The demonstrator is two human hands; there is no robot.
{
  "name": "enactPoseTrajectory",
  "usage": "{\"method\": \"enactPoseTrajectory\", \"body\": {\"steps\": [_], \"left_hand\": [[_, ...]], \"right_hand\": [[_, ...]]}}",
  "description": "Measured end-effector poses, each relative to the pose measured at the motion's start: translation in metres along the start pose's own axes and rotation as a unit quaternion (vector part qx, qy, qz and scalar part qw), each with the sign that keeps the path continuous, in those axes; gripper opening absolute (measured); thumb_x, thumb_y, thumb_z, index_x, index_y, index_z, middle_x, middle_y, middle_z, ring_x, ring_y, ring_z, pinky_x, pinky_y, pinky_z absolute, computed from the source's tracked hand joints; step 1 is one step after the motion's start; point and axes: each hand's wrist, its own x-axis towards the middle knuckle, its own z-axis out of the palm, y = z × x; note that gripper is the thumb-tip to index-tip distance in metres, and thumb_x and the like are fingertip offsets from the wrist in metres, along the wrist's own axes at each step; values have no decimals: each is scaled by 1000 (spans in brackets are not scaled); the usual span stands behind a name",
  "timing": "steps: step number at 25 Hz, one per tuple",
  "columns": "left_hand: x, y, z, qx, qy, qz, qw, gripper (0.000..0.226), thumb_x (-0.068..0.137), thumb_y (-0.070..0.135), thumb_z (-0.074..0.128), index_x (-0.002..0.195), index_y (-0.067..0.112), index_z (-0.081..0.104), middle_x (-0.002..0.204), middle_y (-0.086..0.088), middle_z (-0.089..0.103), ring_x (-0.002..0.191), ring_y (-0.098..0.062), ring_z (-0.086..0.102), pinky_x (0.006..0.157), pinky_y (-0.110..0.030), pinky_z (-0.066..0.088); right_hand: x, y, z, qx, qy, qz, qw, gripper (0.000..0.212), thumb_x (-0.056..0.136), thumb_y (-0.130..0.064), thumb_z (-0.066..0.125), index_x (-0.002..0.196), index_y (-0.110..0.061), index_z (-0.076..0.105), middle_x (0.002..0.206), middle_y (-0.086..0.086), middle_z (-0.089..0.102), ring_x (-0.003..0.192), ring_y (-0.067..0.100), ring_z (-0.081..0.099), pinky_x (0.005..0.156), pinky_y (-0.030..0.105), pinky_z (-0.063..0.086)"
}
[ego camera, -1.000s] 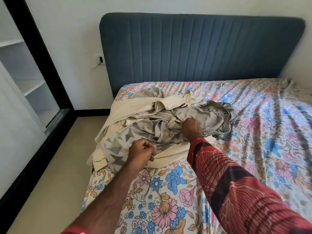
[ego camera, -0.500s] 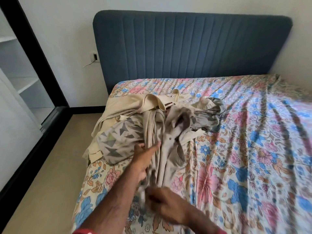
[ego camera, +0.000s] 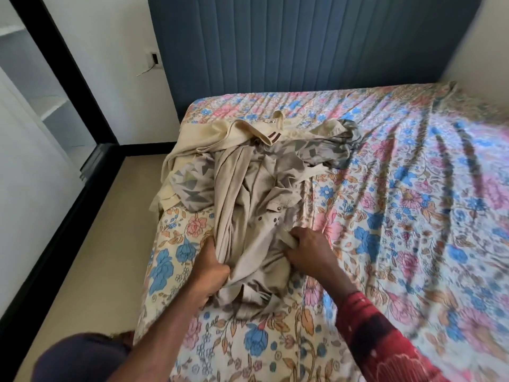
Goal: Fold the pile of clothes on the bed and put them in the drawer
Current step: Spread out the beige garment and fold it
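Beige garment (ego camera: 248, 216) crumpled, snaps showing; left hand (ego camera: 210, 267) and right hand (ego camera: 308, 249) both grip it.

The head camera looks steeply down from close above the bed (ego camera: 385, 216), facing its headboard (ego camera: 303, 51).

A bed (ego camera: 385, 244) under a rumpled floral sheet (ego camera: 413, 188) carries a heap of clothes (ego camera: 248, 188) at its left edge, beige garment (ego camera: 248, 244) nearest, cream one (ego camera: 203, 139) and grey triangle-print piece (ego camera: 192, 186) farther back toward the blue headboard (ego camera: 303, 51).
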Motion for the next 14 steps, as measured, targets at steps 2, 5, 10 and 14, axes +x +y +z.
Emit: {"method": "enactPoseTrajectory", "body": {"steps": [2,5,10,14], "left_hand": [[-19,-18,-20,15,-62,3,998,70,87,-5,67,144,23,38,123,4,61,115,-17,61,93,-31,53],[-58,-38,-51,119,-212,0,970,94,87,12,78,160,18,18,160,6,29,146,-13,31,118,-25,29],[-80,-27,-44,218,-66,15,974,109,75,40,88,155,17,18,156,-7,39,140,-30,42,112,-41,40],[-63,5,-2,145,67,291,943,46,86,26,79,123,13,55,124,-3,55,112,-19,56,99,-43,53]], "right_hand": [[-43,4,-9,-28,-57,-26,998,18,92,-39,67,83,-23,64,75,-6,65,68,17,65,59,25,50],[-143,8,-13,-31,-214,-15,976,32,87,-40,68,64,-24,54,60,-9,56,54,2,53,49,16,38],[-190,22,-27,-16,-124,0,992,32,82,-56,77,95,-35,57,94,-23,58,74,-4,59,65,16,46],[-138,-8,-13,60,84,-89,991,22,83,-22,81,100,-24,65,99,-11,62,83,16,67,71,28,46]]}}
